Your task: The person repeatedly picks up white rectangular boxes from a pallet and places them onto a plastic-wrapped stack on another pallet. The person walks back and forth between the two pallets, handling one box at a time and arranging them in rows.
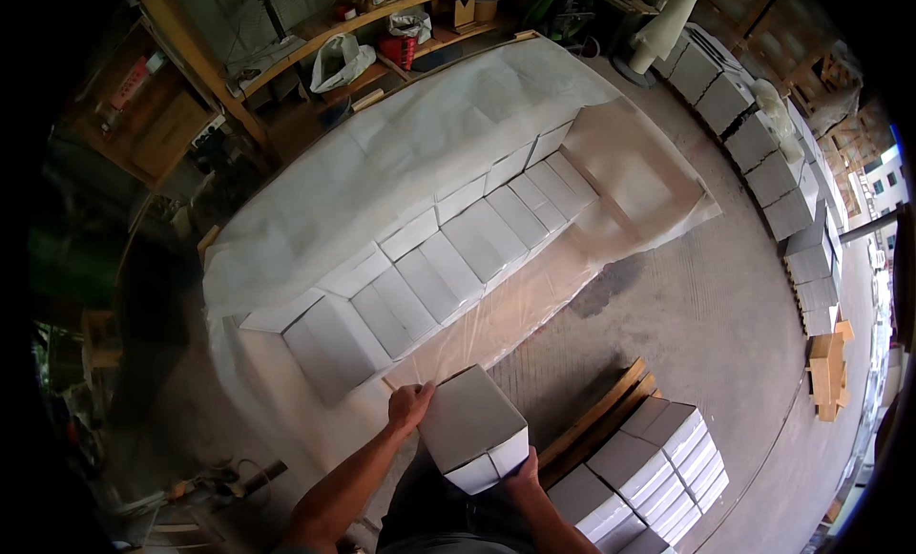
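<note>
Between my two hands I carry a white cardboard box [473, 418], tilted a little in front of my body. My left hand [410, 405] grips its left far edge, the fingers bent round the side. Low on the box's right side is my right hand [522, 471], its fingers partly hidden by the box. Just beyond, a row of white boxes [405, 304] stands on clear plastic sheeting [496, 330]. A pale cover sheet [382, 177] lies over the back of that stack.
At my right, white boxes [658, 449] are stacked on a wooden pallet [596, 411]. More wrapped boxes [763, 153] line the far right. A wooden shelf [401, 10] holds bags and odd items at the back. Tools [219, 492] lie at lower left.
</note>
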A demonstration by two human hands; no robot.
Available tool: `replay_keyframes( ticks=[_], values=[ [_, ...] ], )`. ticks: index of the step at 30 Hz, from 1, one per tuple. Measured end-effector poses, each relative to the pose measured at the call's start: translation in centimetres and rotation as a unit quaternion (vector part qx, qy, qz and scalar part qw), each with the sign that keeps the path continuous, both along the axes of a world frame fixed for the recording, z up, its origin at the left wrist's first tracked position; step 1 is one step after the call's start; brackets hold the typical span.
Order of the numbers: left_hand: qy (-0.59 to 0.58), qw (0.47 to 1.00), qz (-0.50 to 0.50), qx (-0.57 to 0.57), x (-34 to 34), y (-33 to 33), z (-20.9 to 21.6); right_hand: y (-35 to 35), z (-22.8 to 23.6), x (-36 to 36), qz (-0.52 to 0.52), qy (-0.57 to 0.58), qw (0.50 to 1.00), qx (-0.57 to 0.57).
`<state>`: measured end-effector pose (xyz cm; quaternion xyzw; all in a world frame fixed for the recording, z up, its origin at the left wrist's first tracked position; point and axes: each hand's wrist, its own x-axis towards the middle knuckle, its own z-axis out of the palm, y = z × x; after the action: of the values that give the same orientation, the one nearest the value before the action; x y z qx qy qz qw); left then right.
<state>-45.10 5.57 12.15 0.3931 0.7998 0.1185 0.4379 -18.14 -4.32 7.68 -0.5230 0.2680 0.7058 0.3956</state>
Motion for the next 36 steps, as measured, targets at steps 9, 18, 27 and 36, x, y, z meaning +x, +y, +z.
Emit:
replay_keyframes(
  ticks=[9, 18, 27, 36],
  values=[
    [0.084, 0.996, 0.019, 0.006, -9.9, 14.0, -5.0, 12.8, -11.1, -10.9, 0.004, 0.054, 0.996, 0.073],
    [0.247, 0.920, -0.113, 0.284, -11.1, 14.4, -1.3, 21.2, -10.7, -15.7, 0.275, -0.080, 0.955, 0.076],
    [0.308, 0.909, -0.170, 0.225, -8.2, 14.9, -5.3, 26.6, -6.4, -22.7, 0.333, -0.078, 0.930, 0.132],
    [0.310, 0.909, -0.184, 0.210, -9.0, 14.1, -7.5, 26.3, -7.5, -23.2, 0.338, -0.079, 0.936, 0.064]
  ],
)
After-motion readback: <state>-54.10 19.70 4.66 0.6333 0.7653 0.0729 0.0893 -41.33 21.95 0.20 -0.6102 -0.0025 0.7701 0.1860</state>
